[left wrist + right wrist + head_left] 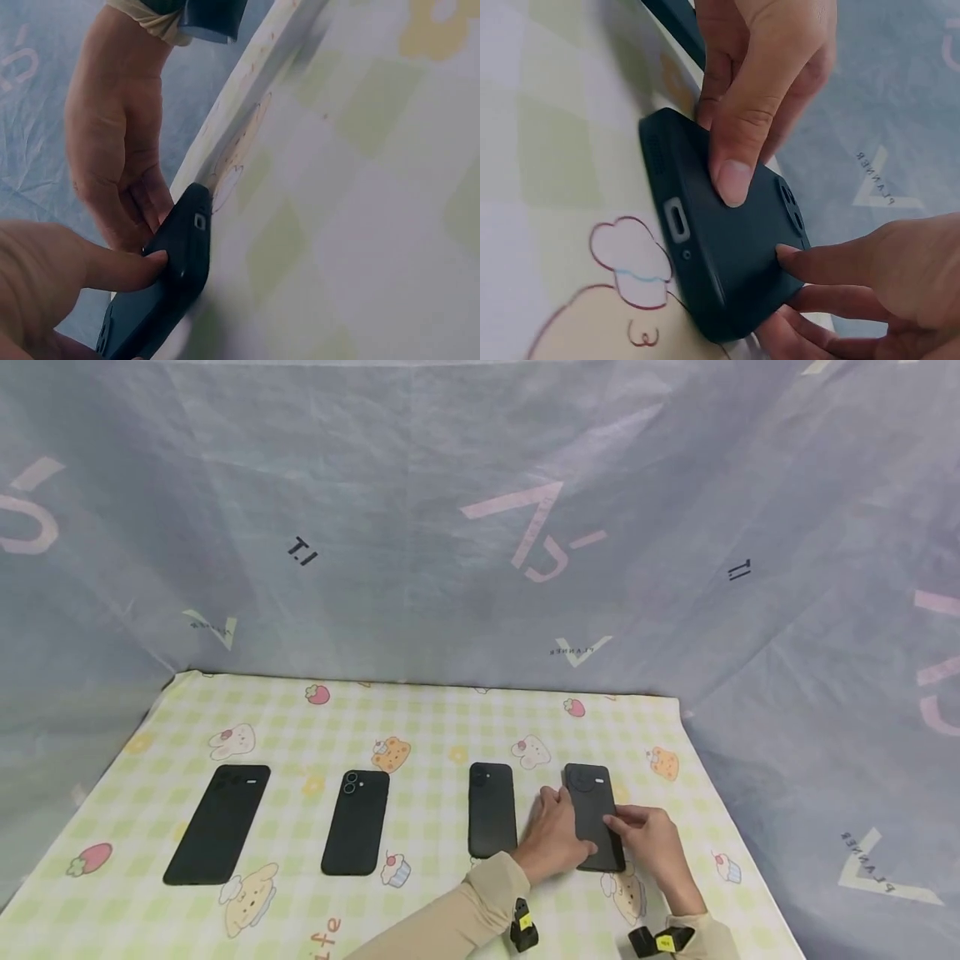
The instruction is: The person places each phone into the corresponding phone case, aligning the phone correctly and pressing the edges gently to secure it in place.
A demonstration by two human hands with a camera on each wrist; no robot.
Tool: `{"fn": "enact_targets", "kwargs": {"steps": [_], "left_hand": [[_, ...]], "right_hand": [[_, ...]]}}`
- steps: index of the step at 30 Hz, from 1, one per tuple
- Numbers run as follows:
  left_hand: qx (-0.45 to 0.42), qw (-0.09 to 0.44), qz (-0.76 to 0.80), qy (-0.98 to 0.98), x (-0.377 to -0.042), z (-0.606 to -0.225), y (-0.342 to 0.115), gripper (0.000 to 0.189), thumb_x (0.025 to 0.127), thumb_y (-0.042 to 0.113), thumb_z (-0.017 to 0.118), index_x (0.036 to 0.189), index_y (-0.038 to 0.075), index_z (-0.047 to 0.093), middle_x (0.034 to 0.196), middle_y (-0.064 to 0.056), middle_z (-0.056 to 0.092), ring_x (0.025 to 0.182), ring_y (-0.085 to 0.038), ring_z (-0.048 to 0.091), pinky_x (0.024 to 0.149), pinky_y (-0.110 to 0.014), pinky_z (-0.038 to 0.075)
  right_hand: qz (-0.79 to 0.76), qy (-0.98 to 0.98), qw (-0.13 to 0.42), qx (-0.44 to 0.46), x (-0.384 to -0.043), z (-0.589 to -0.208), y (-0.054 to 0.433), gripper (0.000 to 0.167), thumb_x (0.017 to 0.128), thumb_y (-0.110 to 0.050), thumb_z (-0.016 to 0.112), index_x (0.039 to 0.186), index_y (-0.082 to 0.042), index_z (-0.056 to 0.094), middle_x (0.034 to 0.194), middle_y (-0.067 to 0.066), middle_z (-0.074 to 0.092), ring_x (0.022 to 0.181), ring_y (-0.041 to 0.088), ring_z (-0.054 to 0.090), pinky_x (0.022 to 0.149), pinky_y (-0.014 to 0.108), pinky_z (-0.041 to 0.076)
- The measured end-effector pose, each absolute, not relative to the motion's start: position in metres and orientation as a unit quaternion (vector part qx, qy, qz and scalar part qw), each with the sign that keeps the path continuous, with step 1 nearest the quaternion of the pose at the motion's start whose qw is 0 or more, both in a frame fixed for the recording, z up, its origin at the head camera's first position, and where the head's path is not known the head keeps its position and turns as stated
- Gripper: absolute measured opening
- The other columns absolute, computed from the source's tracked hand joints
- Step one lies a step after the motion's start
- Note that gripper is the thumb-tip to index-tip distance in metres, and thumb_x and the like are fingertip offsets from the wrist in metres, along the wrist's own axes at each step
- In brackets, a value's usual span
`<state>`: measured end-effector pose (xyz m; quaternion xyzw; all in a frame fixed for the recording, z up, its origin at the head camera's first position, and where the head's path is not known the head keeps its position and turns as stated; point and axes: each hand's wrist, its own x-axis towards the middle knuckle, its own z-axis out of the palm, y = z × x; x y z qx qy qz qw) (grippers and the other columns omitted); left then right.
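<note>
A black smartphone (592, 810) with a large round camera patch lies back-up at the right of the row. My left hand (555, 839) grips its left side, the thumb on the back near the bottom end. From the other side my right hand (654, 846) pinches the edge, thumb on top. The left wrist view shows the phone's (176, 255) port end tilted up off the cloth. In the right wrist view the phone (735, 240) shows its charging port, with the left hand (772, 67) above and the right hand (885, 277) at lower right.
Left of my hands lie a smaller black phone (492, 810), a phone with two ringed lenses (356, 827) and a large phone (219, 827). They rest on a checked cartoon tablecloth (420, 727). Grey printed fabric (420, 568) hangs behind the table and at both sides.
</note>
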<state>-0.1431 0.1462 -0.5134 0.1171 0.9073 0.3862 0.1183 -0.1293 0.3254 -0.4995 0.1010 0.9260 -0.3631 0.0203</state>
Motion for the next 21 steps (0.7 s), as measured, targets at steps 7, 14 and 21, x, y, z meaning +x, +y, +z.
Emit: {"fn": "enact_targets", "kwargs": {"steps": [7, 14, 21], "left_hand": [[0.134, 0.123, 0.342, 0.922, -0.145, -0.510, 0.145, 0.102, 0.088, 0.039, 0.090, 0.163, -0.006, 0.037, 0.141, -0.020, 0.045, 0.134, -0.029, 0.049, 0.115, -0.037, 0.044], [0.193, 0.078, 0.251, 0.945, -0.141, -0.511, 0.145, 0.094, 0.094, 0.048, 0.083, 0.158, -0.009, 0.042, 0.131, -0.018, 0.050, 0.119, -0.023, 0.054, 0.107, -0.032, 0.048], [0.227, 0.090, 0.249, 0.937, -0.136, -0.503, 0.135, 0.093, 0.096, 0.049, 0.080, 0.161, -0.005, 0.040, 0.141, -0.018, 0.050, 0.126, -0.022, 0.056, 0.105, -0.032, 0.052]], "right_hand": [[-0.342, 0.934, 0.002, 0.100, -0.129, -0.502, 0.323, 0.035, 0.098, -0.015, 0.081, 0.121, 0.010, 0.076, 0.108, 0.025, 0.078, 0.087, 0.033, 0.079, 0.071, 0.039, 0.063], [-0.318, 0.944, -0.004, 0.092, -0.127, -0.504, 0.323, 0.036, 0.095, -0.015, 0.083, 0.121, 0.009, 0.076, 0.108, 0.022, 0.078, 0.094, 0.036, 0.077, 0.074, 0.042, 0.063], [-0.333, 0.939, 0.037, 0.079, -0.128, -0.498, 0.328, 0.050, 0.101, -0.027, 0.079, 0.135, 0.008, 0.069, 0.120, 0.022, 0.073, 0.105, 0.038, 0.075, 0.085, 0.049, 0.062]]}}
